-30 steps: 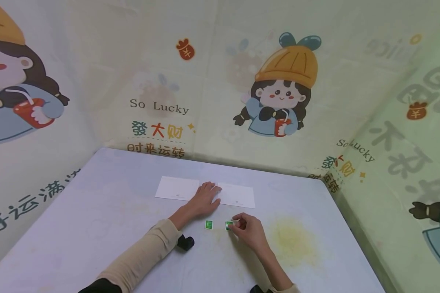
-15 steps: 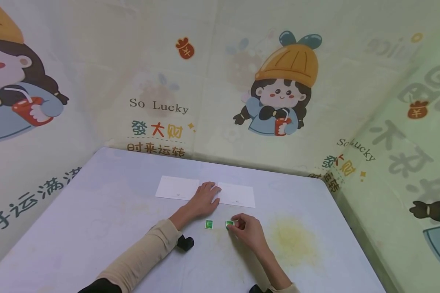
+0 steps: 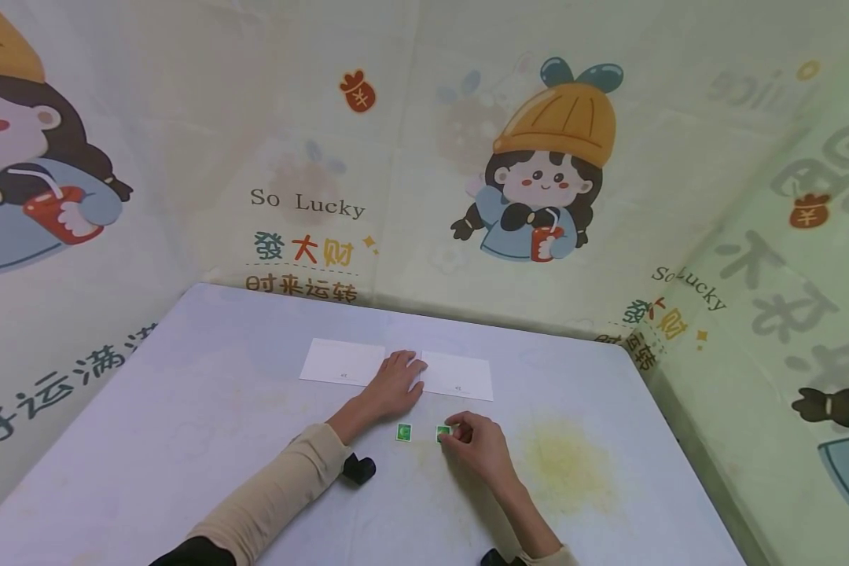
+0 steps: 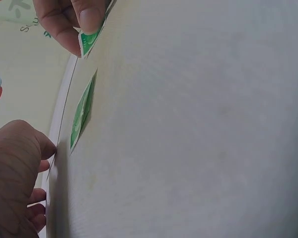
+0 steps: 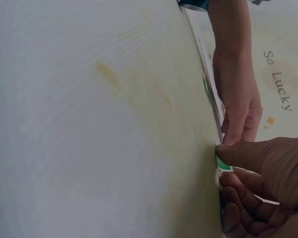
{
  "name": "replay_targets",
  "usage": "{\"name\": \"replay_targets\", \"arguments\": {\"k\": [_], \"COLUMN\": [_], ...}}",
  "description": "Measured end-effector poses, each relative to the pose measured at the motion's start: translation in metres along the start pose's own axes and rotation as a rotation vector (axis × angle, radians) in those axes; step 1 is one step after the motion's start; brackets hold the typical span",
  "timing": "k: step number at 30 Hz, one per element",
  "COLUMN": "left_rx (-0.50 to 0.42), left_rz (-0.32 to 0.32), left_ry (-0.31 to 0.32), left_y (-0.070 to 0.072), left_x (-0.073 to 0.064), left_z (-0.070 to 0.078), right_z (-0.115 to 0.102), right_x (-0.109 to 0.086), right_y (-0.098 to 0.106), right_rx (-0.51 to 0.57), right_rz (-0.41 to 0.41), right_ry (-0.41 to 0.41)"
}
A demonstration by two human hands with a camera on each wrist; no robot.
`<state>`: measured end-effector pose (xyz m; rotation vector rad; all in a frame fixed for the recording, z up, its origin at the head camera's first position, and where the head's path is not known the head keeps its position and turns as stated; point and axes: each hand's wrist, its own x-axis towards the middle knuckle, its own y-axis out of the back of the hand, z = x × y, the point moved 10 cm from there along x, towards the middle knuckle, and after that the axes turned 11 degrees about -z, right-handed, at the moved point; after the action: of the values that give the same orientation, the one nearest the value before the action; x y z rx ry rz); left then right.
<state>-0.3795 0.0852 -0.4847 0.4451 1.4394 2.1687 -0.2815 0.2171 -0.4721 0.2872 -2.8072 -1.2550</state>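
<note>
My left hand rests between two white paper rectangles, fingers extended over their inner edges. The right-hand paper rectangle carries a small printed mark near its lower edge, like the left one. My right hand pinches a small green postage stamp at the table surface. In the right wrist view, the thumb lies on this stamp's green face, which has a white border. A second green stamp lies to its left, nearer my left forearm; in the left wrist view this stamp appears slightly bowed, with jagged edges.
The white table has a yellow stain right of my right hand. Patterned cloth walls rise behind the table and along both sides. A black wrist device sits beside my left cuff.
</note>
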Motion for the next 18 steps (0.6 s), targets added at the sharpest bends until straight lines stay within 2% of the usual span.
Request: {"name": "replay_targets", "arguments": {"k": [12, 18], "left_rx": [0.016, 0.006], "left_rz": [0.015, 0.011], "left_ry": [-0.018, -0.015], "left_y": [0.0036, 0.0034], "left_x": [-0.002, -0.0038], "left_z": [0.0033, 0.0032], "right_z": [-0.0007, 0.0001], "right_x": [-0.0005, -0.0017], "right_y": [0.0014, 0.002], "right_rx": [-0.009, 0.031], "right_rz": [0.025, 0.022], "right_ry": [-0.009, -0.021]}}
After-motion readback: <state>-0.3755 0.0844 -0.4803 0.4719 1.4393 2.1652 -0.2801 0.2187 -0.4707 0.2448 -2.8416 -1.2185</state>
